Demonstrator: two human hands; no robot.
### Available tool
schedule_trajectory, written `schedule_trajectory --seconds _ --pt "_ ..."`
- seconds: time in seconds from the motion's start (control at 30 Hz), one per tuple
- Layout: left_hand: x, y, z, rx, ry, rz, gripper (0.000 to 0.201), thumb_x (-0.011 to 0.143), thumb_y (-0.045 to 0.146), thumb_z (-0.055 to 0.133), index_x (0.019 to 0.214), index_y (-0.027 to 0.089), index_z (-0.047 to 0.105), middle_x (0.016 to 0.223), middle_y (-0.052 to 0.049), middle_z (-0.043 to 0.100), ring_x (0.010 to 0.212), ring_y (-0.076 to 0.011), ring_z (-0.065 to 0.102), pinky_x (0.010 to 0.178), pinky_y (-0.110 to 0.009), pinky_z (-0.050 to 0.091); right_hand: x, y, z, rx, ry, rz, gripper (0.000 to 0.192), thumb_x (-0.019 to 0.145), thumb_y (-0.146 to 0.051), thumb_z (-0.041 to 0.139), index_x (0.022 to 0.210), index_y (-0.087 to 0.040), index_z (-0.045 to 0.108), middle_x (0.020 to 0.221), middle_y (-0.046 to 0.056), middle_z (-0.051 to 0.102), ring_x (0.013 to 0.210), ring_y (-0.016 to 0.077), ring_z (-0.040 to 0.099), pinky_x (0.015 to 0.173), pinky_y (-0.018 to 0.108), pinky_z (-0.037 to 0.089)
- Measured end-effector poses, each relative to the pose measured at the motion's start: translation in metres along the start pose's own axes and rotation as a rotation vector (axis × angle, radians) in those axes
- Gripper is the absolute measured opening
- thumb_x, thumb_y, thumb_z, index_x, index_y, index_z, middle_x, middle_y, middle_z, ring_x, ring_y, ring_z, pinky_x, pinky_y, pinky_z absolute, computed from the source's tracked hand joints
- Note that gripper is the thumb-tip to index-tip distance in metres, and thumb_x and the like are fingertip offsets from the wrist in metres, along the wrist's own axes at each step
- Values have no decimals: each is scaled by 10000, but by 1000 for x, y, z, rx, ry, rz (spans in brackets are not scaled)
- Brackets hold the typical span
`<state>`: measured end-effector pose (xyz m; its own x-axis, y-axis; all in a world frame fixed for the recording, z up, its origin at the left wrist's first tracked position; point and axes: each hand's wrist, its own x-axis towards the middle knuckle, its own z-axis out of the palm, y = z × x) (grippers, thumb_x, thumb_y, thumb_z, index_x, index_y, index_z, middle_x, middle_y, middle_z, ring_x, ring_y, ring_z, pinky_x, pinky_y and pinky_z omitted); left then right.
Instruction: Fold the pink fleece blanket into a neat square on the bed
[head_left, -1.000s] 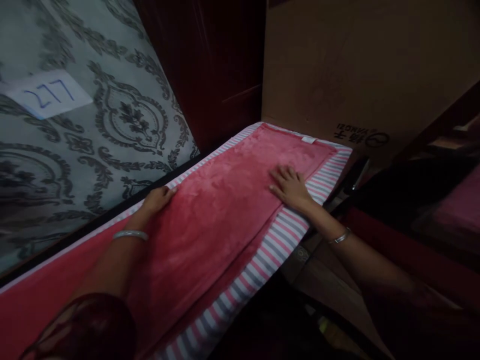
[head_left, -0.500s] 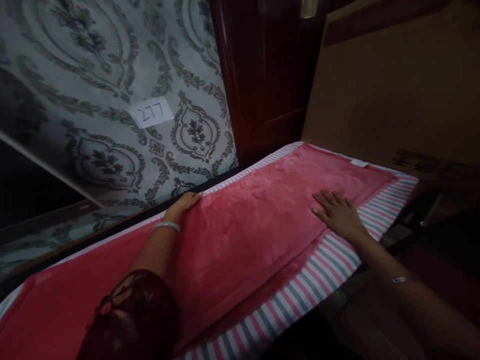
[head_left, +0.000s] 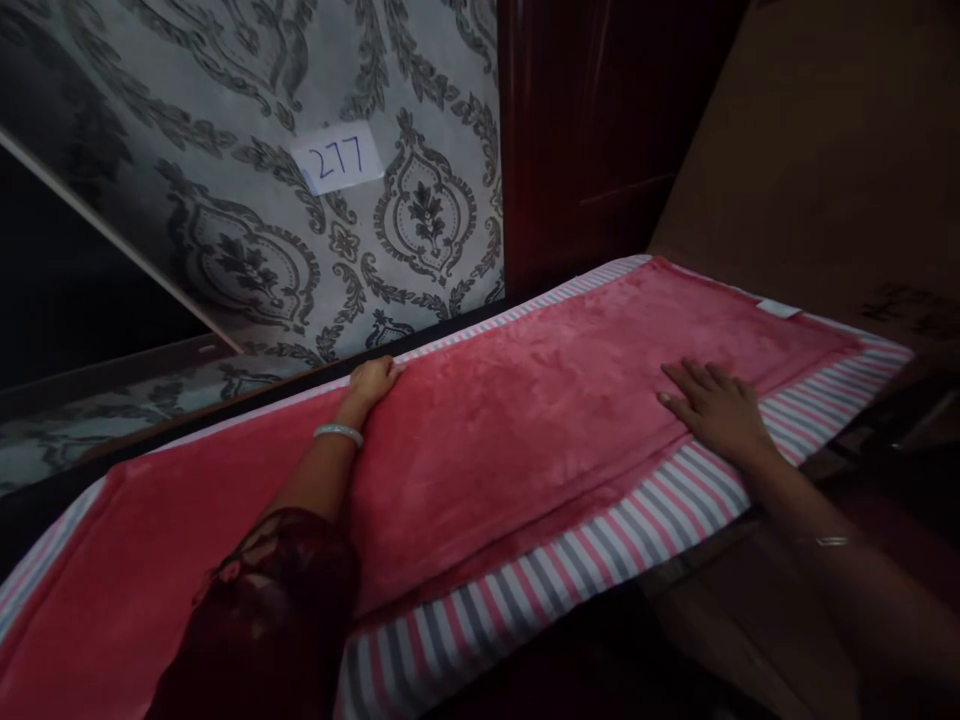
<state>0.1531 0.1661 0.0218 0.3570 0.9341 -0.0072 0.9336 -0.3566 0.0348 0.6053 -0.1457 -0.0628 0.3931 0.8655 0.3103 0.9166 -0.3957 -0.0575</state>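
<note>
A red plush blanket (head_left: pixel 525 420) with a pink, grey and white striped border (head_left: pixel 570 580) lies spread over a long raised surface. My left hand (head_left: pixel 371 382) rests at the blanket's far edge, fingers curled over that edge; whether it grips the cloth I cannot tell. My right hand (head_left: pixel 716 405) lies flat, fingers spread, on the red plush near the striped border at the right. Both wrists wear a silver bangle. A white tag (head_left: pixel 778 308) shows at the blanket's far right end.
A grey damask-patterned panel (head_left: pixel 262 200) stands behind the blanket with a white paper label (head_left: pixel 337 158) reading 277. A dark red wooden door (head_left: pixel 585 130) and a brown cardboard box (head_left: pixel 825 160) stand at the back right. Dark floor lies below right.
The view has swung left, so the label and patterned panel shifted right. Both hands stay on the blanket, the right one sliding a little along the plush.
</note>
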Motion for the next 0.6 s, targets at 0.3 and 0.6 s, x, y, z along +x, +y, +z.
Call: schedule_trajectory --seconds 0.3,0.6 --pt "-29 -62 -23 32 -86 -51 397 941 417 405 1028 165 700 1095 -121 741 1045 -246 681 883 -291 499 -3 -10 -18 29 -70 36 598 971 -468 331 1486 -194 461 1584 152 382 1429 390 335 1125 581 287" --pt "-42 -75 -7 96 9 -152 426 979 422 346 1093 173 672 1156 -161 718 1109 -270 656 900 -314 487 -5 -10 -15 35 -50 39 604 926 -431 322 1475 -219 458 1568 158 408 1410 388 375 1107 585 311"
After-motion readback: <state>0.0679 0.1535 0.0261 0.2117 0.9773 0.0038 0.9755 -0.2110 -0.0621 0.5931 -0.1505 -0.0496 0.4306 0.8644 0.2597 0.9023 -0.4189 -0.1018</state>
